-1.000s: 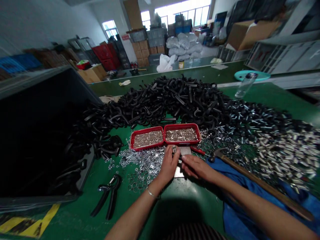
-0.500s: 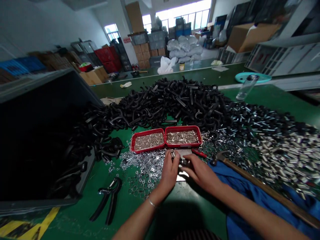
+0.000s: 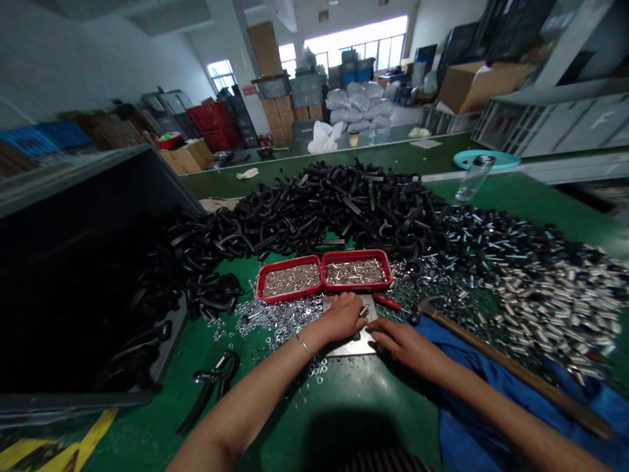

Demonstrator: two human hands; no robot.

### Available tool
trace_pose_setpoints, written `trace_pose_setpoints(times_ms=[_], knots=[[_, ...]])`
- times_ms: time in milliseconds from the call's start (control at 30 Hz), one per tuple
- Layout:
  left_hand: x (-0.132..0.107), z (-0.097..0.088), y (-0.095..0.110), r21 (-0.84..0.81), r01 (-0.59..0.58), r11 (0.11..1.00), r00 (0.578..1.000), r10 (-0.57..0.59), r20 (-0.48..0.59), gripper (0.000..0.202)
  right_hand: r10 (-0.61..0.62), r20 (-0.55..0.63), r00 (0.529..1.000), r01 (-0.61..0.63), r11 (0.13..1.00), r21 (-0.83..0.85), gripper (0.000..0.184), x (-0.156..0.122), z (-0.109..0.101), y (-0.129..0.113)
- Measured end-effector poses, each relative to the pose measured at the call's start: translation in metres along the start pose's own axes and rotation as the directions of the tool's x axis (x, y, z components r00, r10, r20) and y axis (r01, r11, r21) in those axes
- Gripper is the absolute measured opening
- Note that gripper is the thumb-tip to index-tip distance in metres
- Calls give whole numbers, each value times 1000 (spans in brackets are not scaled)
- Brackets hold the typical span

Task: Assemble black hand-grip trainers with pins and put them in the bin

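Observation:
Over a flat metal plate, my left hand is closed around a small black part with a silver cylinder, mostly covered by the fingers. My right hand is just to the right, thumb and fingertips pinched together at the same part; what lies between them is too small to make out. Two red trays of tiny metal pins stand just beyond the plate. At the lower left lies a V-shaped black hand grip with a spring, partly covered by my left forearm.
A heap of black handles spans the back. Loose washers lie left of the plate, silver cylinders far right. A hammer rests on blue cloth. Near the trays is a red-handled tool. A dark crate stands left.
My left hand has turned palm-down and its forearm swung left over the hand grip. The small part has come lower, over the plate. My right hand has shifted slightly, staying beside it.

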State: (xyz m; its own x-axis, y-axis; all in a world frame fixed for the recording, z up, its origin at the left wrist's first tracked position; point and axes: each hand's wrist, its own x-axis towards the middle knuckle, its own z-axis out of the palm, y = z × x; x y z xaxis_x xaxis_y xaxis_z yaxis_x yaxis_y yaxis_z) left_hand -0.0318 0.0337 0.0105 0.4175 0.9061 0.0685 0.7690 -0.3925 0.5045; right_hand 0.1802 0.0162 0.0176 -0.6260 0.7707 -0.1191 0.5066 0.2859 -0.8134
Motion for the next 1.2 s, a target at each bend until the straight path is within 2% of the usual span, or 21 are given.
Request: trace_pose_setpoints(times_ms=[67, 133, 200, 267, 367, 467, 567, 667, 800, 867, 967, 1000, 1100, 1200], knots=[[10, -7, 3, 102, -45, 994, 998, 42, 37, 17, 39, 26, 999, -39, 999, 12, 38, -19, -18, 12], [25, -20, 2, 174, -31, 984, 1000, 31, 2, 18, 97, -47, 994, -97, 995, -12, 42, -41, -37, 31], [46, -33, -6, 282, 79, 956, 997, -75, -26, 20, 106, -182, 978, -124, 988, -95, 42, -59, -54, 52], [72, -43, -19, 392, 191, 900, 978, -208, 1, 21, 47, -301, 953, -122, 964, -235, 40, -71, -68, 73], [102, -45, -40, 446, 244, 861, 946, -313, 86, 17, -69, -340, 938, -126, 845, -519, 37, -80, -78, 98], [107, -38, -51, 463, 248, 851, 937, -331, 107, 18, -105, -325, 940, -159, 706, -690, 37, -85, -77, 115], [96, -32, -51, 456, 236, 858, 957, -288, 46, 23, -92, -337, 937, -185, 688, -702, 37, -87, -76, 122], [86, -31, -49, 428, 232, 873, 972, -230, -56, 24, -80, -352, 933, -185, 730, -658, 37, -83, -80, 116], [77, -32, -42, 393, 268, 880, 958, -201, -204, 22, -96, -388, 917, -151, 816, -558, 37, -75, -84, 90], [64, -31, -33, 324, 267, 908, 938, -168, -304, 20, -14, -329, 944, -145, 881, -451, 36, -71, -81, 77], [30, -24, -17, 99, 182, 978, 896, -124, -427, 15, 142, -152, 978, -178, 949, -258, 34, -64, -72, 63], [18, -20, -12, 19, 149, 989, 897, -128, -423, 14, 170, -132, 976, -194, 961, -198, 34, -62, -68, 58], [-13, -8, -8, -146, 126, 981, 940, -165, -297, 11, 265, -157, 951, -262, 964, 34, 38, -55, -56, 44], [-24, 4, -13, -224, 169, 960, 947, -221, -233, 11, 341, -118, 933, -303, 919, 254, 40, -48, -44, 28]])
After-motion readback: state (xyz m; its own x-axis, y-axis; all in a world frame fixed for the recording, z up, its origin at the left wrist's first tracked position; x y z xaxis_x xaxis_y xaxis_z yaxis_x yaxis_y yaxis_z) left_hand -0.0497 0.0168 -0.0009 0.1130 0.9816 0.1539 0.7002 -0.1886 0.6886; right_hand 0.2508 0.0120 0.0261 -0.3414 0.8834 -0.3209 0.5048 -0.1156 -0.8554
